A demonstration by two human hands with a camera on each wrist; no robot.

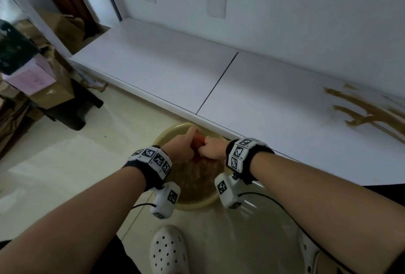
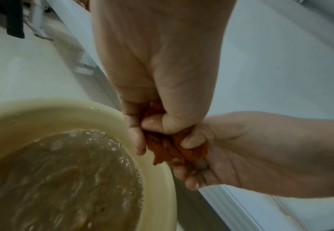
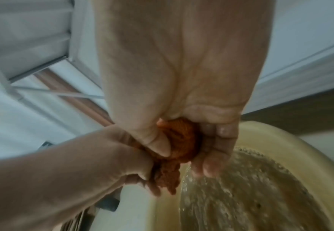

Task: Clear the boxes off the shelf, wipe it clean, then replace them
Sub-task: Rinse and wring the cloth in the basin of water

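Both hands, left (image 1: 183, 144) and right (image 1: 213, 149), grip the cloth (image 2: 170, 150) over the basin (image 1: 166, 133); I risk dirty drips re-smearing the shelf (image 1: 274, 89) if under-wrung.

Both bare forearms wear black wristbands (image 1: 153, 170) studded with white blocks bearing black square codes. A white camera pod (image 1: 165, 201) with a thin black cable hangs under each wrist. White perforated clogs (image 1: 168, 250) show at the bottom of the frame.

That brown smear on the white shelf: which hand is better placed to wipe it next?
Probably the right hand. Both hands grip the orange cloth over the basin, but the brown smear lies on the shelf off to the right, so the left hand would have to cross over.
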